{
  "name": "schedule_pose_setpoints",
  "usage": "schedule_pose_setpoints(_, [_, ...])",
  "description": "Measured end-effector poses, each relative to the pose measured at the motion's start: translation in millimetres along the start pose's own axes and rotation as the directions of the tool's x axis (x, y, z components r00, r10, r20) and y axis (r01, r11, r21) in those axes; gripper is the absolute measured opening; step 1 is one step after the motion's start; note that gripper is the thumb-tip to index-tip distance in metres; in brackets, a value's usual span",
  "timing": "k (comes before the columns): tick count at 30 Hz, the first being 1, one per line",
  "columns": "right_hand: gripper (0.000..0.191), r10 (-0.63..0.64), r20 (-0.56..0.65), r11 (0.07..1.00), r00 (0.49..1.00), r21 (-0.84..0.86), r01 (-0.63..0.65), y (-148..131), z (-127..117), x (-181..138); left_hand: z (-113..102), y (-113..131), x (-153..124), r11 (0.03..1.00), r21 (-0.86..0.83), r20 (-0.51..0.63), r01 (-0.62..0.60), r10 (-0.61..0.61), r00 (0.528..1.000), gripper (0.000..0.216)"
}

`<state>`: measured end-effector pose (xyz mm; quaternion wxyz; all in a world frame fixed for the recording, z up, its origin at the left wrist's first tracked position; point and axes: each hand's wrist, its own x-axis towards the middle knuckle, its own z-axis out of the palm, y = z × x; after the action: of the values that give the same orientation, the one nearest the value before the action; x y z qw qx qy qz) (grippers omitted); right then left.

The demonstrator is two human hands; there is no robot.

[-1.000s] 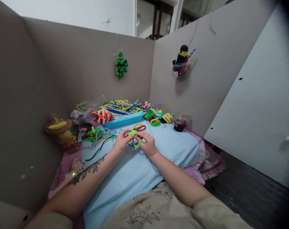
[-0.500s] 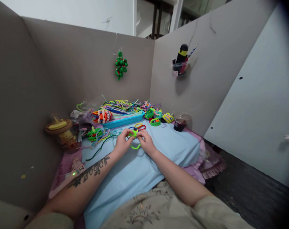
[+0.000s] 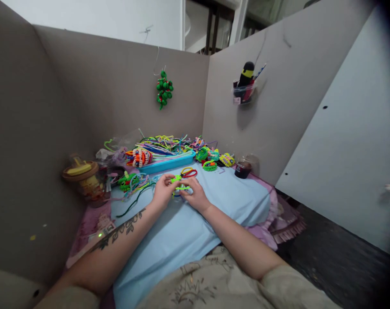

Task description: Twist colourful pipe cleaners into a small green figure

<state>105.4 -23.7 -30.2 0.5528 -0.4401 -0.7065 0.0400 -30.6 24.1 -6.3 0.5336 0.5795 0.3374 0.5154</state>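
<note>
Both my hands meet over a light blue cloth (image 3: 233,197) at the middle of the view. My left hand (image 3: 162,193) and my right hand (image 3: 196,195) are closed in pinches on a small neon green pipe-cleaner piece (image 3: 180,183), held between them just above the cloth. A short green end sticks out between my fingers. Just beyond my fingertips lie red and yellow pipe-cleaner loops (image 3: 188,172).
A blue tray (image 3: 169,163) heaped with coloured pipe cleaners sits behind, with woven rings (image 3: 214,159) and a dark cup (image 3: 242,168) to its right. A yellow-lidded jar (image 3: 82,178) stands at the left. Grey partition walls enclose the area; a green bead cluster (image 3: 164,89) hangs on one.
The dangling green loop below my hands has been drawn up between my fingers. My hands have closed in a little tighter around the piece.
</note>
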Motion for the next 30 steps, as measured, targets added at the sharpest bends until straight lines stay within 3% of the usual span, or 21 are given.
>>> schedule_pose_setpoints(3, [0.016,-0.066,0.036,0.998,0.997,0.001,0.066,-6.3,0.4,-1.3,0.0,-0.8,-0.9,0.997,0.058,-0.007,-0.057,0.058,0.998,0.035])
schedule_pose_setpoints(8, [0.02,-0.077,0.118,0.993,0.99,0.095,0.066,-15.1,1.6,-3.1,-3.0,1.3,-2.5,0.986,0.112,0.004,-0.121,0.121,0.993,0.03])
schedule_pose_setpoints(12, [0.014,-0.005,0.073,0.99,0.997,0.141,-0.006,-20.8,-0.7,0.0,-5.5,4.7,-3.1,0.978,0.137,0.029,-0.157,0.155,0.988,0.038])
schedule_pose_setpoints(16, [0.013,0.113,0.037,0.965,0.993,0.234,-0.118,-24.9,-11.0,4.0,-5.1,6.1,-2.5,0.989,0.069,0.041,-0.128,0.125,0.991,0.03])
schedule_pose_setpoints(21, [0.018,0.259,0.041,0.86,0.965,0.446,-0.25,-24.2,-32.0,15.6,-4.2,6.9,-1.2,0.991,0.059,0.003,-0.116,0.116,0.993,0.022])
schedule_pose_setpoints(23, [0.019,0.336,-0.055,0.818,0.94,0.513,-0.262,-18.4,-39.9,24.9,-3.6,9.0,-2.1,0.988,0.102,0.046,-0.12,0.116,0.992,0.018])
schedule_pose_setpoints(26, [0.02,0.467,-0.187,0.747,0.864,0.607,-0.272,-5.0,-46.7,38.3,-1.4,13.9,-5.6,0.984,0.128,0.182,-0.127,0.102,0.978,0.014])
schedule_pose_setpoints(29, [0.025,0.601,-0.104,0.618,0.792,0.688,-0.379,4.8,-46.0,42.4,1.2,18.1,-8.6,0.99,0.108,0.266,-0.091,0.06,0.962,0.016])
schedule_pose_setpoints(30, [0.028,0.612,-0.053,0.581,0.789,0.707,-0.403,6.1,-44.6,41.2,1.6,18.8,-8.6,0.995,0.076,0.266,-0.062,0.039,0.963,0.019])
